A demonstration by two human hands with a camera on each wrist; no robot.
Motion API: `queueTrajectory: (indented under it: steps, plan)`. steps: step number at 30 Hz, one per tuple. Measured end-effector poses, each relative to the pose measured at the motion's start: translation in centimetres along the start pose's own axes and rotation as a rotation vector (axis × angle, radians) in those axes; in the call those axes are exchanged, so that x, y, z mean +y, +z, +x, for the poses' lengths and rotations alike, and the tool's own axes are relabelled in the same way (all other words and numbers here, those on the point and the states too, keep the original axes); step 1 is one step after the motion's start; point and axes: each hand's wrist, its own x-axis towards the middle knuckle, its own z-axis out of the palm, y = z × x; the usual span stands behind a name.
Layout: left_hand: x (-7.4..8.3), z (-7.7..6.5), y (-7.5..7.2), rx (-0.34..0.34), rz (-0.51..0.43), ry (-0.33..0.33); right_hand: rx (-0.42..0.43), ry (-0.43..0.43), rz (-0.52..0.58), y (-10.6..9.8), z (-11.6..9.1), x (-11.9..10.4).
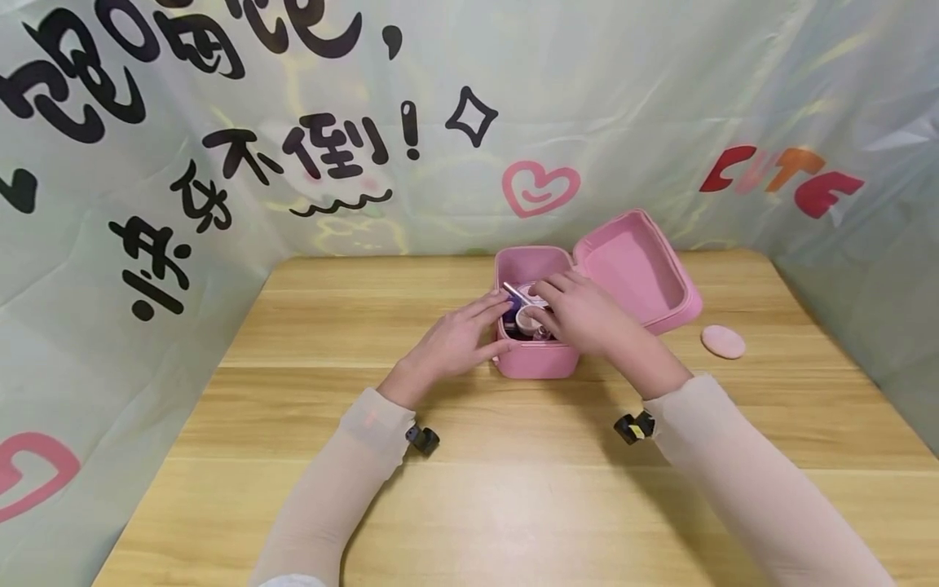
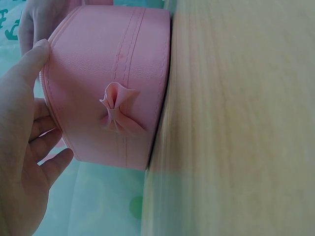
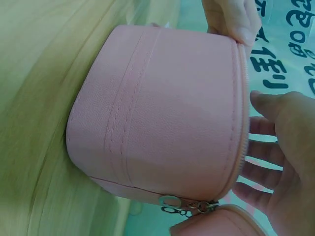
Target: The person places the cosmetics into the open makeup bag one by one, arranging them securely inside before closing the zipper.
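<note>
A pink case (image 1: 537, 360) stands on the table, its lid (image 1: 637, 265) swung open to the right. Crowded inside are a dark blue item (image 1: 511, 313), a white round item (image 1: 525, 319) and a slim silver stick (image 1: 516, 292). My left hand (image 1: 456, 336) rests on the left of the rim, thumb at the front edge and fingers over the side. From the right, my right hand (image 1: 587, 314) reaches over the opening, fingers spread apart among the contents. In the right wrist view the fingertips are partly hidden behind the case wall.
A flat pink oval pad (image 1: 723, 342) lies on the wooden table (image 1: 469, 505), right of the lid. Behind the table hangs a printed cloth (image 1: 623, 98). A bow (image 2: 118, 110) decorates the case's side, and metal zipper pulls (image 3: 189, 205) hang near its hinge.
</note>
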Motion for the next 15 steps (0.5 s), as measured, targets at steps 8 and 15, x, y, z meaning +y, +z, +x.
queueTrajectory:
  steps: [8,15]
  plan:
    - [0.1,0.0,-0.2,-0.007,-0.007,-0.001,0.073,-0.01,0.011,-1.4,-2.0,-0.6]
    - [0.1,-0.1,-0.2,-0.01,-0.01,-0.007,0.166,0.008,0.034,-2.6,-4.1,-0.9]
